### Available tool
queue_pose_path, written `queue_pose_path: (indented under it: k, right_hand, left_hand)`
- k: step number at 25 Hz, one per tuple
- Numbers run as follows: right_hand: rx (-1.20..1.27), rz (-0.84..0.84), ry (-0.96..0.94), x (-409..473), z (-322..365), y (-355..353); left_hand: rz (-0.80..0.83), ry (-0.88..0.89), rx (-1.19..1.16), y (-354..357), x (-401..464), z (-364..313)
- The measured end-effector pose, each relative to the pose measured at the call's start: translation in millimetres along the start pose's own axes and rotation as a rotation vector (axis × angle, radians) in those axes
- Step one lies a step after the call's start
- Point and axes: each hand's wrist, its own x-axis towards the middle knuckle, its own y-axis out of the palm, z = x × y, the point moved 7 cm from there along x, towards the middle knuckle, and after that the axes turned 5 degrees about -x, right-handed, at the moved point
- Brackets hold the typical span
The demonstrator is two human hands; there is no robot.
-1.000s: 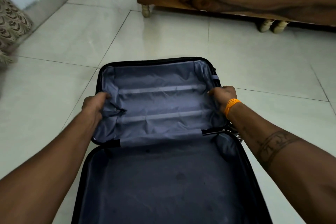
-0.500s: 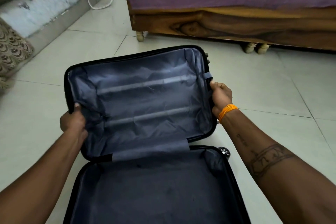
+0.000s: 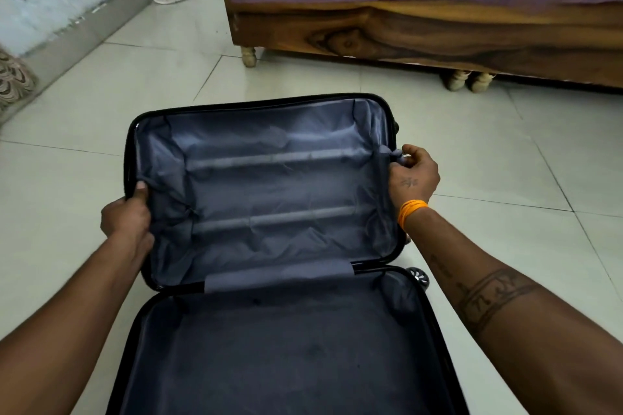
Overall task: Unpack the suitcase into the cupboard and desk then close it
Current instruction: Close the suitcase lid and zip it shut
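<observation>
left hand (image 3: pixel 126 219) grips lid's left rim, right hand (image 3: pixel 414 175) its right | black hard-shell suitcase (image 3: pixel 269 330), grey lining: lid raised since a second ago, apparently empty | closing underway

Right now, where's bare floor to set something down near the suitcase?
Bare tiles between the raised lid and the bed frame; more left of the left hand, toward the wall, and right of the right hand. Both suitcase halves show only lining. It is tight at the lid's side edges, where the hands grip.
</observation>
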Motion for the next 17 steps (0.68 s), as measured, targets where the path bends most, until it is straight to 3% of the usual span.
queue_pose_path:
  k: [7, 11, 15, 17]
  right_hand:
    - [-0.309, 0.173, -0.072, -11, -28, 23]
    - [-0.299, 0.284, -0.136, -24, -31, 39]
    - [-0.270, 0.517, -0.281, -37, -28, 63]
    - [-0.305, 0.406, -0.338, -26, -22, 57]
  left_hand:
    - [0.048, -0.200, 0.150, 14, 13, 48]
    - [0.093, -0.237, 0.146, 21, 26, 62]
    - [0.134, -0.227, 0.173, 30, 27, 67]
    - [0.093, -0.176, 0.205, 30, 28, 66]
